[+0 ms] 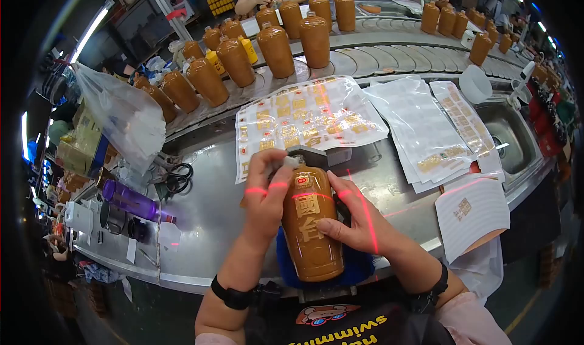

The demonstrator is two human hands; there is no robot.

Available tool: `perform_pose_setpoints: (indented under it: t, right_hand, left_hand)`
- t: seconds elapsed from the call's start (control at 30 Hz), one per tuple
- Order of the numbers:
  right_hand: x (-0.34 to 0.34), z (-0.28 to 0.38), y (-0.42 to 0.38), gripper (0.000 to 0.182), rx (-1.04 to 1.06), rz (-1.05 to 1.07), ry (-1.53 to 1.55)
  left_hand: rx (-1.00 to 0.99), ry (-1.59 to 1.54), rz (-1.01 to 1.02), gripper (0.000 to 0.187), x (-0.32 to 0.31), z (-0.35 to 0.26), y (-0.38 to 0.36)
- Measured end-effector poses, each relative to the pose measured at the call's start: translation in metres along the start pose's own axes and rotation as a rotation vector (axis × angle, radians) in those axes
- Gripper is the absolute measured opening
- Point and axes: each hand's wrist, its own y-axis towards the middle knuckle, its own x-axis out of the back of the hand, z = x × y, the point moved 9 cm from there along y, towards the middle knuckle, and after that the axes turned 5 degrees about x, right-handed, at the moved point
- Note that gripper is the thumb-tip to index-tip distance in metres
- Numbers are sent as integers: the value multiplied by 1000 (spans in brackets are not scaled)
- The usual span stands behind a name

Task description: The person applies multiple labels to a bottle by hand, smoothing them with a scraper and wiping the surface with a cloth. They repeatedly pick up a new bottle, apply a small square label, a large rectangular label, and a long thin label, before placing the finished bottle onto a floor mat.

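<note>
A brown glazed bottle point(313, 247) with gold characters and a small red label lies tilted on a blue cloth point(359, 271) at the front edge of the metal table. My left hand point(267, 190) is at the bottle's neck and shoulder, its fingers bent around a small whitish piece that I cannot make out clearly. My right hand point(359, 220) holds the bottle's right side, thumb on the front. Red laser lines cross both hands and the bottle. Just behind the neck is a dark angular support point(313, 155). Beyond it lies a sheet of gold and red stickers point(304, 117).
Several brown bottles point(275, 50) stand along a curved conveyor point(377, 59). More sheets point(420, 132) lie right, beside a sink point(508, 135) and white bowl point(475, 84). Left are scissors point(180, 177), a purple bottle point(131, 200) and a plastic bag point(125, 114). Co-workers sit across the conveyor.
</note>
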Motion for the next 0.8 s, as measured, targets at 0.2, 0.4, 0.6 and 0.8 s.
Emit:
perform_pose_setpoints:
  t: [0.2, 0.4, 0.6, 0.8]
  right_hand:
    - [1, 0, -1, 91, 3, 0, -17]
    - [44, -3, 10, 53, 109, -237, 143]
    - [51, 16, 56, 31, -12, -32, 26]
    - [62, 8, 82, 27, 15, -97, -102]
  left_hand:
    - [-757, 931, 130, 33, -25, -57, -43]
    - [-819, 1103, 205, 36, -32, -59, -56]
    - [-796, 1101, 239, 40, -29, -51, -53]
    - [-714, 1044, 294, 40, -24, -47, -44]
